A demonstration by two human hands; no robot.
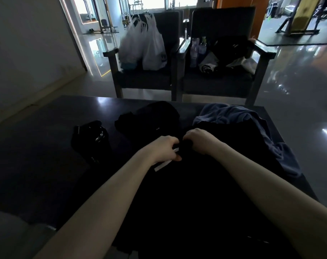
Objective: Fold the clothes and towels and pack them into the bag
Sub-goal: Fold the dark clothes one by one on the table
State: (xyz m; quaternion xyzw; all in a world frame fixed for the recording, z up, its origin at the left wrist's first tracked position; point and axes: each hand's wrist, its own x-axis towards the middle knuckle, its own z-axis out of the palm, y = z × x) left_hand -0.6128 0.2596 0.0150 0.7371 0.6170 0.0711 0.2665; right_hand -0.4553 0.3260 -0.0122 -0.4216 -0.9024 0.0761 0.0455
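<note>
A black garment (187, 193) lies spread over the near part of the dark table (37, 146). My left hand (165, 148) pinches its far edge, beside a white label strip (163, 165). Close beside it, my right hand (201, 141) grips the same far edge with curled fingers. A blue-grey towel or garment (252, 126) lies crumpled at the right of the table, partly under the black cloth. Another black piece (151, 118) lies bunched beyond my hands. The scene is dim, so folds in the black fabric are hard to see.
A small black bag with a metal ring (89, 137) stands on the table at the left. Two dark armchairs stand beyond the table: the left one holds white plastic bags (145, 45), the right one bottles (196, 49) and dark clothes (228, 51). A glossy floor surrounds the table.
</note>
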